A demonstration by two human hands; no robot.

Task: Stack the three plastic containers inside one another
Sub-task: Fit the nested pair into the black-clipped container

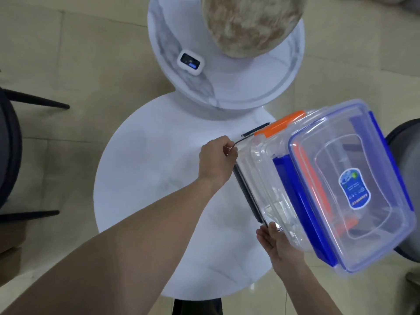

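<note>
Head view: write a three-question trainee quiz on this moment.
1. True or false: the blue-clipped container sits innermost in the stack.
2. Which hand pinches the dark-clipped container at its far corner? A. left hand B. right hand
3. What small thing lies on the marble table farther back?

Key: 1. True. 2. A. 3. A white device with a dark screen.

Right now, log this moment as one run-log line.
containers: nested, on table | left hand: grip on dark latch | right hand: open at near corner
</note>
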